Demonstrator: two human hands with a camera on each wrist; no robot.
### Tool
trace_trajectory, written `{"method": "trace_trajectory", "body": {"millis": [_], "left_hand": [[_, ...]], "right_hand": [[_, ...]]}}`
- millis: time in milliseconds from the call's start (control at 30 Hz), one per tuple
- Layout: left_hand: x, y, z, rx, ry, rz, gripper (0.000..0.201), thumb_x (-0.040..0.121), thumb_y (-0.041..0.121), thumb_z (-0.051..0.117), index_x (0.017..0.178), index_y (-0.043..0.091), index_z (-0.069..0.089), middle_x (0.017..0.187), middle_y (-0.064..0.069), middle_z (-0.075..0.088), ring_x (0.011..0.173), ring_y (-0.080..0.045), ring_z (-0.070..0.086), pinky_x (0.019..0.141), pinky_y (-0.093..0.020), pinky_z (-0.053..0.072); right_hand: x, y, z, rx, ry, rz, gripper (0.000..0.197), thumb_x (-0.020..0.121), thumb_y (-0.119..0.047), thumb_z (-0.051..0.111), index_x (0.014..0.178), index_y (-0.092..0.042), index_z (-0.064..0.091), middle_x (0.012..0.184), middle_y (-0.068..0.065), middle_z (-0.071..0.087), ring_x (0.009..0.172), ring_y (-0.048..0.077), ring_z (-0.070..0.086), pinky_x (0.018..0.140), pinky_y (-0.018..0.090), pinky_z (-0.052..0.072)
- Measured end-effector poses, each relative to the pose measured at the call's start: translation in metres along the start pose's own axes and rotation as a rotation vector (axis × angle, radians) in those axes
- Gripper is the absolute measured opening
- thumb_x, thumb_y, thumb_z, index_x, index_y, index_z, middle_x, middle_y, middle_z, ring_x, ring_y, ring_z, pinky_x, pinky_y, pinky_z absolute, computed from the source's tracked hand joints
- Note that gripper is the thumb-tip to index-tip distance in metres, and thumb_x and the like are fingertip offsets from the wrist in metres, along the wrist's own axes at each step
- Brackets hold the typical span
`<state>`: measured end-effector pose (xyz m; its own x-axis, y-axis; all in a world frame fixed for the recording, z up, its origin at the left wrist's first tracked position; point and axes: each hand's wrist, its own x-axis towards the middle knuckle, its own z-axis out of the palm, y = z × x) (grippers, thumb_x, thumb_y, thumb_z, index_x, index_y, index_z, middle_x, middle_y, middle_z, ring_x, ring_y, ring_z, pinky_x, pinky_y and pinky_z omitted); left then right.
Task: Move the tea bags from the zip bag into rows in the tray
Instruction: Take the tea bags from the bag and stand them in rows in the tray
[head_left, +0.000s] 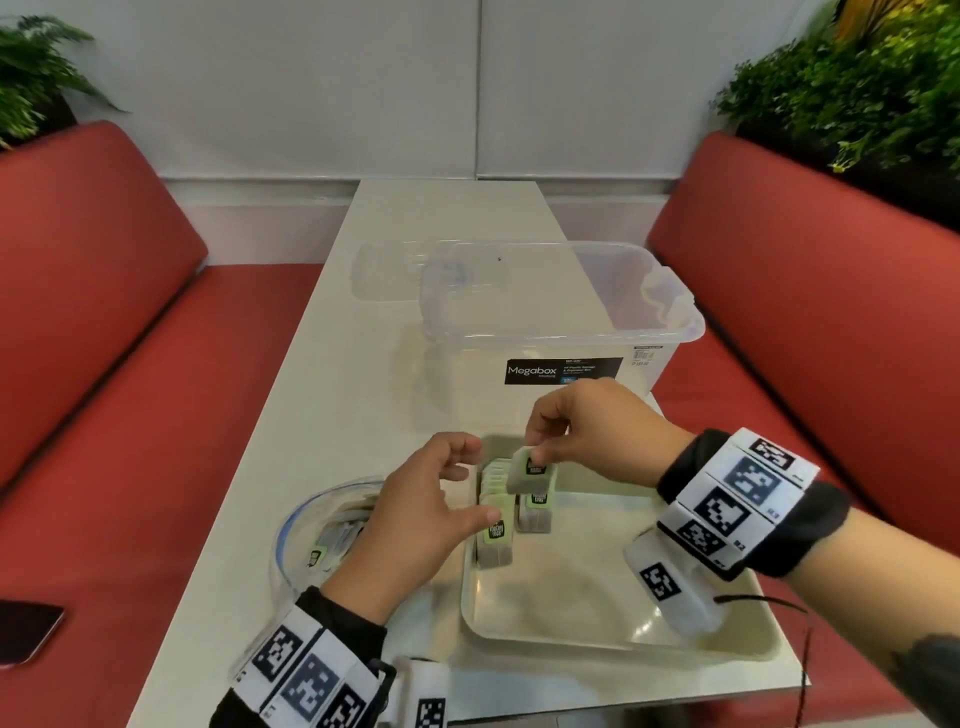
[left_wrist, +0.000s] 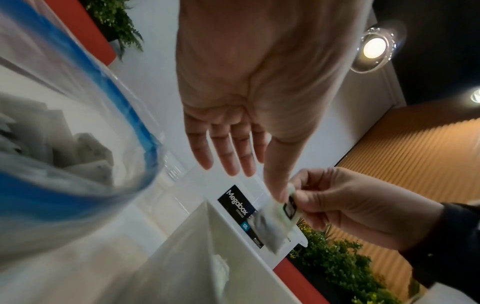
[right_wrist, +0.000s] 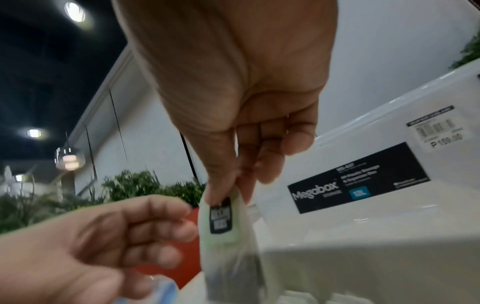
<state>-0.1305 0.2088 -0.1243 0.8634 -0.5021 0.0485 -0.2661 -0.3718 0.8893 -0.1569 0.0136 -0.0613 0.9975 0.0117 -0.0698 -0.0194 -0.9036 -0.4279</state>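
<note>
My right hand (head_left: 537, 457) pinches a green-labelled tea bag (head_left: 530, 470) by its top, just above the far left corner of the white tray (head_left: 623, 631). Two short rows of tea bags (head_left: 496, 493) stand upright in that corner. My left hand (head_left: 475, 493) hovers there with relaxed fingers, its thumb touching the front bag (head_left: 496, 538) of the left row. The clear zip bag (head_left: 322, 535), blue at the rim, lies open left of the tray with more bags inside. In the right wrist view the held tea bag (right_wrist: 223, 226) hangs from my right hand (right_wrist: 228, 191).
A clear Megabox storage box (head_left: 561, 322) stands right behind the tray, with its lid (head_left: 389, 270) flat on the table beyond. A dark phone (head_left: 26, 634) lies on the red bench at the left. Red benches flank the narrow white table (head_left: 291, 415).
</note>
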Motion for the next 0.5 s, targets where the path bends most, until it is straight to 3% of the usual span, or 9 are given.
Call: {"method": "trace_trajectory", "body": {"millis": [67, 167, 267, 367, 500], "left_hand": [[-0.009, -0.005, -0.003, 0.187, -0.059, 0.023, 0.055, 0.064, 0.024, 0.083, 0.099, 0.047, 0.048, 0.109, 0.025, 0.052, 0.102, 0.003, 0.049, 0.083, -0.012, 0.038], [-0.023, -0.01, -0.006, 0.389, -0.195, 0.053, 0.056, 0.056, 0.039, 0.085, 0.097, 0.049, 0.049, 0.115, 0.03, 0.041, 0.112, 0.0, 0.035, 0.097, -0.022, 0.027], [-0.032, -0.014, -0.007, 0.457, -0.286, 0.002, 0.056, 0.049, 0.048, 0.085, 0.092, 0.051, 0.05, 0.122, 0.032, 0.032, 0.115, 0.003, 0.021, 0.093, -0.025, 0.017], [-0.035, -0.017, -0.006, 0.52, -0.32, 0.0, 0.054, 0.048, 0.053, 0.083, 0.092, 0.05, 0.053, 0.123, 0.031, 0.027, 0.116, 0.002, 0.016, 0.091, -0.024, 0.012], [-0.037, -0.018, -0.004, 0.529, -0.331, -0.012, 0.049, 0.052, 0.052, 0.082, 0.088, 0.05, 0.05, 0.121, 0.033, 0.023, 0.116, 0.003, 0.013, 0.09, -0.022, 0.009]], "right_hand": [[0.004, 0.009, 0.005, -0.107, -0.066, 0.058, 0.01, 0.074, -0.024, 0.076, 0.075, -0.029, 0.067, 0.065, -0.014, 0.058, 0.065, 0.003, 0.053, 0.064, 0.022, 0.041], [0.011, 0.018, 0.019, -0.225, -0.185, 0.109, 0.009, 0.075, -0.022, 0.075, 0.081, -0.024, 0.069, 0.072, -0.011, 0.06, 0.073, 0.011, 0.057, 0.066, 0.024, 0.042], [0.02, 0.023, 0.035, -0.323, -0.279, 0.13, 0.011, 0.076, -0.023, 0.074, 0.085, -0.023, 0.069, 0.083, -0.004, 0.065, 0.078, 0.015, 0.056, 0.067, 0.025, 0.041], [0.028, 0.025, 0.048, -0.374, -0.347, 0.135, 0.011, 0.077, -0.021, 0.073, 0.086, -0.023, 0.068, 0.081, -0.004, 0.061, 0.078, 0.017, 0.055, 0.067, 0.025, 0.041], [0.032, 0.025, 0.06, -0.431, -0.335, 0.111, 0.01, 0.08, -0.022, 0.068, 0.09, -0.023, 0.068, 0.094, -0.002, 0.067, 0.086, 0.02, 0.061, 0.066, 0.025, 0.041]]}}
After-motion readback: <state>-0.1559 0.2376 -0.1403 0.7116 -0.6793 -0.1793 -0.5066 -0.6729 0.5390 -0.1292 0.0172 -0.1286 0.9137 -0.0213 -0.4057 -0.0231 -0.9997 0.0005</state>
